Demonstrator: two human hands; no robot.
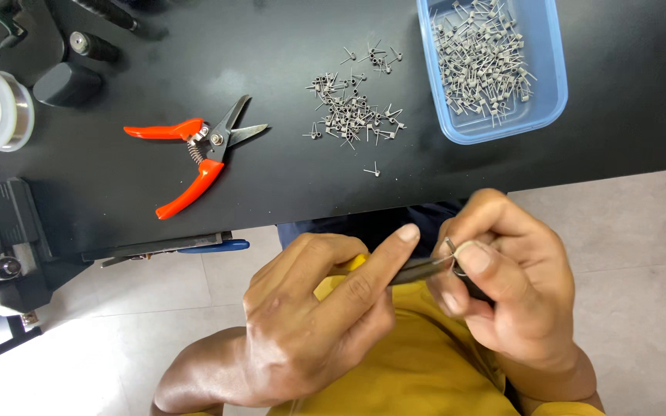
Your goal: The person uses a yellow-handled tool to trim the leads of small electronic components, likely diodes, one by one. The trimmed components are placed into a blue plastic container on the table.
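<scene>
The left hand (pixel 310 323) is gripping slim dark yellow-handled pliers (pixel 418 270) whose tips are nipping a tiny, light, springy grey wire coil (pixel 452 248), probably bendable, pinched just beside them by the right hand (pixel 502 285).

view: one head-worn camera only | direction: being aimed steeply down from above | range: hands (pixel 395 300) being framed close in the lower half | farther: black table (pixel 287 185) edge being taken in across the top | overlap: nothing being shared
</scene>
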